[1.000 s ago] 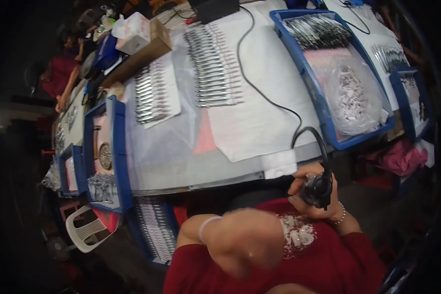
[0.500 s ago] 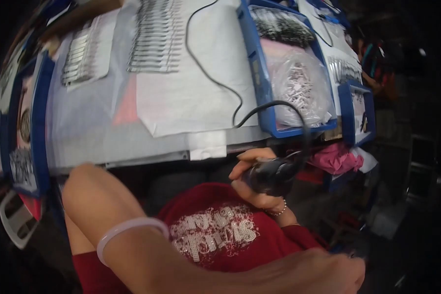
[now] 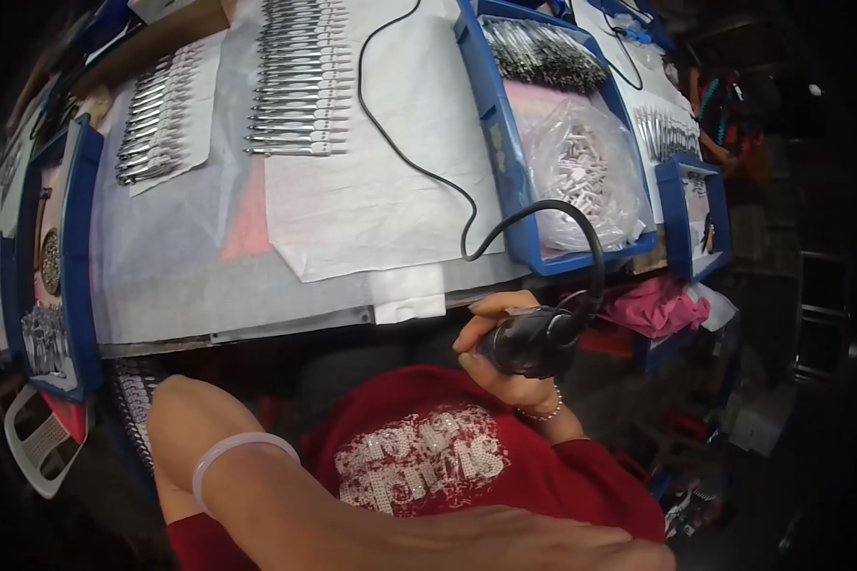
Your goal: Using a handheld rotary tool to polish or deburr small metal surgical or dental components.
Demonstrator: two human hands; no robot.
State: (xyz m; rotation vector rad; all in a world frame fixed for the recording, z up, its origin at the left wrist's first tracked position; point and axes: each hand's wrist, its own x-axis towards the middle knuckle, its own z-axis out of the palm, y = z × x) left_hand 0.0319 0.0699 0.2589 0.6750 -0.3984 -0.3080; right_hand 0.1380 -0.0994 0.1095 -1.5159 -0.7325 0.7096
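Observation:
My right hand (image 3: 505, 383) is closed around a black corded hand tool (image 3: 528, 344), held just off the near edge of the table, in front of my red shirt. The tool's end and its thick cable face up; its other end is hidden. My left arm, with a pale bangle (image 3: 229, 452), bends across my body toward the lower right. Part of my left hand (image 3: 581, 547) shows at the bottom edge; its fingers are cut off or hidden. On the white-covered table (image 3: 405, 190), a column of silver pen-like pieces (image 3: 300, 86) with pale ends lies side by side.
A second row of silver pieces (image 3: 162, 114) lies on paper at left. A blue tray (image 3: 505, 171) holds a bundle of thin dark-and-clear rods and a clear bag (image 3: 581, 176) of small pale parts. Another blue tray (image 3: 86, 257) stands far left. The cable (image 3: 414, 162) runs across the table.
My left arm has shifted down, and its hand has slid partly out below the bottom edge. My right hand still holds the tool in much the same place. The view has steadied slightly.

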